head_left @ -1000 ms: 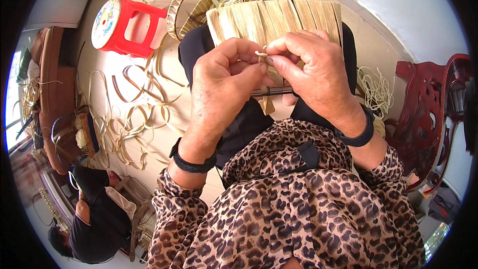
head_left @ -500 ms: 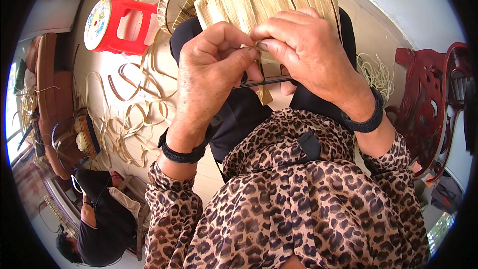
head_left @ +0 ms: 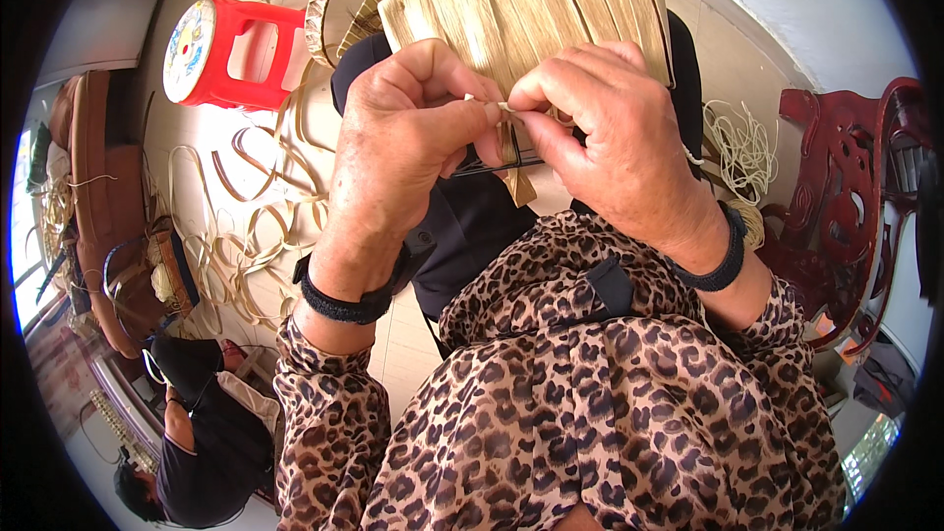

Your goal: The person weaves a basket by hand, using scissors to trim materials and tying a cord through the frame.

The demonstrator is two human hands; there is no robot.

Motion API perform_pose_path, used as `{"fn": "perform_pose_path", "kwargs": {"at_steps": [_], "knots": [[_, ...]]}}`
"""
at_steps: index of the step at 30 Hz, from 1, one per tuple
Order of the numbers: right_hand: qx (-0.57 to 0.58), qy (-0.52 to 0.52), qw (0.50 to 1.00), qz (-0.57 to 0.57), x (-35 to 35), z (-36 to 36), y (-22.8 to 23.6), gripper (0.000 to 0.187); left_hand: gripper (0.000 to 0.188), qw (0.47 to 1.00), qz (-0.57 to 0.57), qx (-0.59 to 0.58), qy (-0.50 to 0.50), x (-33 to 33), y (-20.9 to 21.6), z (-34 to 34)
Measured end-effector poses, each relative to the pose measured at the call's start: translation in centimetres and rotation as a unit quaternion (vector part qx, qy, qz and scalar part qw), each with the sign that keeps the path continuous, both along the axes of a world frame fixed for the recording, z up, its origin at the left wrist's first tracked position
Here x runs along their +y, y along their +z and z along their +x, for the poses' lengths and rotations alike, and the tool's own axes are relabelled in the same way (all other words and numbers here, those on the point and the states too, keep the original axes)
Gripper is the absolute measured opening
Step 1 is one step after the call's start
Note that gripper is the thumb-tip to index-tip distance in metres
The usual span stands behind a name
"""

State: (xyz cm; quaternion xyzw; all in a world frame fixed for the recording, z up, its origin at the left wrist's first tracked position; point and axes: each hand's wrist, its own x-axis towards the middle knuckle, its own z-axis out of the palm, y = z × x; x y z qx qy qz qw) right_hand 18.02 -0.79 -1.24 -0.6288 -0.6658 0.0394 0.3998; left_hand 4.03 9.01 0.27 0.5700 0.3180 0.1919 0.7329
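Observation:
On my lap rests a black wire frame (head_left: 489, 168) partly covered with broad pale straw-coloured strips (head_left: 442, 18). Just in front of the covered panel, my left hand (head_left: 408, 118) pinches a thin pale strip (head_left: 502, 106) between thumb and forefinger. From the other side my right hand (head_left: 615, 143) grips the same strip with thumb and index finger, very close to the left fingertips. A loose strip end (head_left: 520, 187) hangs below the frame's near bar. My fingers partly hide the frame's wires and the strip's path around them.
A red stool (head_left: 258, 54) stands at the upper left. Curled strips (head_left: 261, 246) litter the floor left of me; a bundle of thin strands (head_left: 739, 152) lies to the right. Beyond it is a dark red carved chair (head_left: 836, 197). Another person (head_left: 206, 442) sits at lower left.
My fingertips have drawn slightly apart, so the thin strip between them now shows. My left hand has shifted a little left, and the covered frame has tilted slightly.

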Motion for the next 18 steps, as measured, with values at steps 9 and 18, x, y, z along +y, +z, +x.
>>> {"fn": "perform_pose_path", "kwargs": {"at_steps": [9, 18], "knots": [[0.009, 0.0, 1.0, 0.006, -0.3, -0.6, -0.3, 0.011, 0.014, 1.0, 0.001, -0.004, 0.007, -0.7, 0.3, 0.1], [0.003, 0.015, 1.0, -0.015, -0.3, 0.5, -0.1, 0.008, 0.011, 0.994, 0.097, 0.014, 0.047, -1.5, -0.6, 0.3]]}}
